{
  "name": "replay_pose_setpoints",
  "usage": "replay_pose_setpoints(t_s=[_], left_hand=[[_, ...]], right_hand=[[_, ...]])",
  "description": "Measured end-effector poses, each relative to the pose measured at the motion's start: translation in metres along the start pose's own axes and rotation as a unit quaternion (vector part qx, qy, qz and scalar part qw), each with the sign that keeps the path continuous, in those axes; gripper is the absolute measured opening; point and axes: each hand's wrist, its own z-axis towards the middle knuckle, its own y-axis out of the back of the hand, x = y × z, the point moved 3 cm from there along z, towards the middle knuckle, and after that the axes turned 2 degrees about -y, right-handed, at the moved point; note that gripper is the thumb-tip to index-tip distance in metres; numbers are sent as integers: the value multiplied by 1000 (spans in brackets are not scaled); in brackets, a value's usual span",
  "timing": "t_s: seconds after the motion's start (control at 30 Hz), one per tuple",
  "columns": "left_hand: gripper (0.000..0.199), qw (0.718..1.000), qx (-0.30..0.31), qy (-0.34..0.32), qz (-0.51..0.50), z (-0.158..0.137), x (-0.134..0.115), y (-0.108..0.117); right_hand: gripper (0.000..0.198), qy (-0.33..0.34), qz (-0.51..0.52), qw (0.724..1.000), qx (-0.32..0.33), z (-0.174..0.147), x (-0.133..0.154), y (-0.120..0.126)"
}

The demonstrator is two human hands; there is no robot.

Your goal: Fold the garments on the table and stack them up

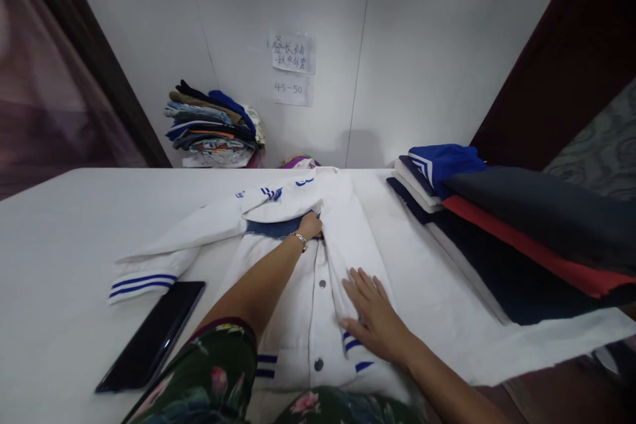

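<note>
A white jacket (pixel 293 285) with snap buttons and blue-striped cuffs lies spread on the table, its left part folded over near the top. Its left sleeve (pixel 183 232) stretches out to the left, while the other sleeve (pixel 358 238) runs down over the jacket's right side. My left hand (pixel 311 225), with a bracelet at the wrist, has its fingers closed on the jacket near the collar, beside a dark blue patch (pixel 273 228). My right hand (pixel 370 318) rests flat on the right sleeve just above its striped cuff, fingers spread.
A dark phone or tablet (pixel 154 338) lies at the left. Stacked folded clothes (pixel 213 122) stand at the back left, and a larger clothes pile (pixel 517 232) covers the right side. Handwritten paper notes (pixel 293 69) hang on the wall (pixel 422 46) behind the white table (pixel 64 232).
</note>
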Motion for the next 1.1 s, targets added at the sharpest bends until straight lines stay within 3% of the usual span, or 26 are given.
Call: replay_pose_setpoints(t_s=[0.1,0.23,0.4,0.57,0.73,0.8,0.9,1.0,1.1], left_hand=[[34,1000,-14,26,1,-8,-1,3],[33,998,-63,21,24,-18,-4,7],[36,995,-81,22,47,-23,-6,7],[32,995,-85,7,52,-27,-8,7],[20,992,-113,-30,51,-30,-6,15],[18,988,-137,-40,57,-30,-3,31],[25,977,-196,-40,79,-30,10,72],[26,960,-255,-27,110,-29,33,120],[23,950,-286,2,125,-25,60,153]], right_hand=[[70,40,5,999,26,5,6,-5],[69,45,28,997,56,8,7,-13],[67,56,50,997,3,15,6,6],[65,16,-10,997,-69,49,-10,27],[67,-29,-60,998,-19,78,-30,5],[66,-25,-70,997,-20,81,-35,-5],[66,-19,-76,997,-25,81,-38,-12],[69,-18,-79,997,-18,80,-40,-13],[70,-15,-75,997,-24,81,-41,-14]])
